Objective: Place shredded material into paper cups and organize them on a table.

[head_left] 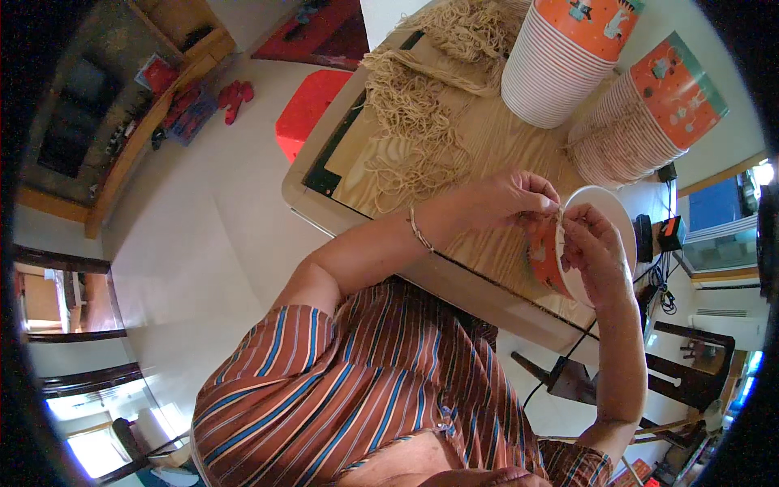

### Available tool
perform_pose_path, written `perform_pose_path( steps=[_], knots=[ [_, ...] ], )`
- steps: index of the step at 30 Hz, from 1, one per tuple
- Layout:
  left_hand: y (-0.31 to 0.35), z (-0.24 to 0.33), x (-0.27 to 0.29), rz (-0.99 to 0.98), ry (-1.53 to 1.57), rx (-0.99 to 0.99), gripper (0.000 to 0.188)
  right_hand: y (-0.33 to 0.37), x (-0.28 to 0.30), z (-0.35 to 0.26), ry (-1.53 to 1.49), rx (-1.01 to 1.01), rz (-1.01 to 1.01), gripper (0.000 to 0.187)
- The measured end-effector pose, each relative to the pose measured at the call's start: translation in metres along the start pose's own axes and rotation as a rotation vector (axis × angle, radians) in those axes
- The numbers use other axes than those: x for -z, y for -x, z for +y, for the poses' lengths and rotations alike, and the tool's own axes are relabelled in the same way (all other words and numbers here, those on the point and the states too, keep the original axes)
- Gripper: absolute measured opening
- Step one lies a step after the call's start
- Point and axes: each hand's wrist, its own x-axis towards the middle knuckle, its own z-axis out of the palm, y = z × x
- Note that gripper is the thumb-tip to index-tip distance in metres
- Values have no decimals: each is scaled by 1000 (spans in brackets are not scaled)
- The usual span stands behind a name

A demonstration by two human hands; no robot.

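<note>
1. We hold an orange paper cup (545,258) tipped on its side over the near edge of the wooden table (495,146), its white inside turned toward our right; held this way the rim faces both hands, so the fingers can work at it
2. Our right hand (596,252) grips the cup at its rim, thumb and fingers wrapped over the edge; it seems to steady the cup more than carry it
3. Our left hand (507,199) pinches something thin at the rim, fingertips closed together just where the two hands meet; what it pinches looks like a strand of the pale string, but it is too small for us to tell for sure
4. A thin bracelet (419,231) sits on the left wrist, clear of the work
5. Bundles of pale twine (410,122) lie spread along the left side of the table toward its far edge, loose and within reach of the left hand, which fits pulling pieces one at a time
6. Two tall stacks of the same orange paper cups (560,65) lie on the far right part of the table; the one nearer the right edge (641,122) leans over and has twine showing at its rims
7. A red stool (304,109) stands on the floor just off the table's left side
8. A black cable (568,357) hangs below the near edge
</note>
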Motion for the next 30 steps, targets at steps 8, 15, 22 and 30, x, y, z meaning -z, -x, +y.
perform_pose_path(
  steps=[8, 15, 22, 30],
  knots=[
    [-5, -3, 0, 3, 103, -6, 18, -1, -4, 3, 301, 229, 134, 19],
    [-9, -4, 3, 24, 44, -12, 20, 3, -9, -7, 444, 355, 111, 22],
    [-4, 11, -7, 63, -77, 18, 19, 2, -15, -11, 688, 445, 161, 17],
    [-10, 16, 1, -29, -124, 55, 17, -1, -15, -9, 787, 461, 198, 9]
  ],
)
